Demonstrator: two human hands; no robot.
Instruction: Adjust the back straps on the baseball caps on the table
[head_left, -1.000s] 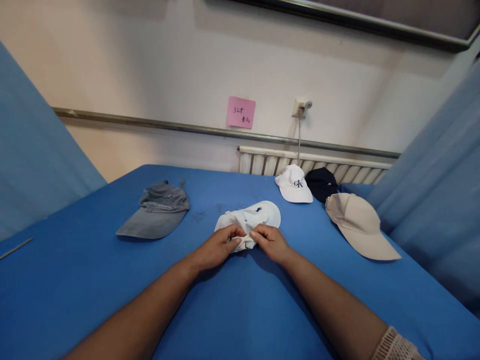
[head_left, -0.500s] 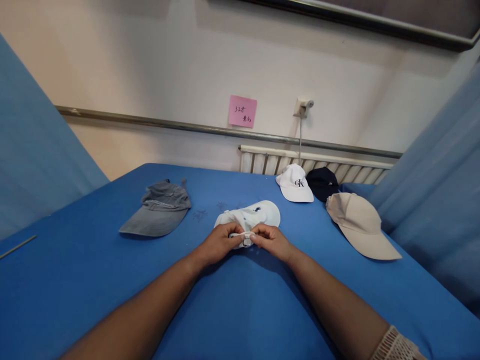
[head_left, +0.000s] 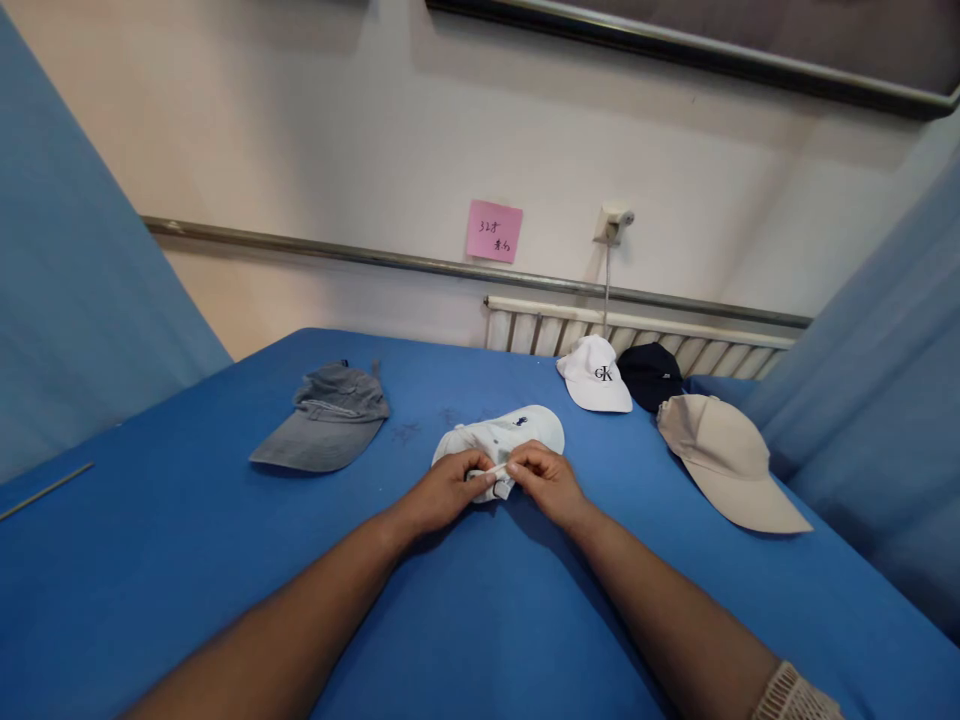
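Head view: left hand [head_left: 450, 490] and right hand [head_left: 549, 482] both pinch the pale strap [head_left: 498, 469] of an emblemed white cap [head_left: 495, 432], mid-table. Level half a second ago, the strap now slants up rightward; its handling seems unfinished. Four more caps surround it: one grey cap [head_left: 330, 425] at nine o'clock, one lettered white cap [head_left: 589, 370] and one navy cap [head_left: 649, 372] at two, one beige cap [head_left: 724, 450] at three.

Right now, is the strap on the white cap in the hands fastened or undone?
Cannot tell: the left hand and right hand pinch the strap of the white cap, covering its ends.
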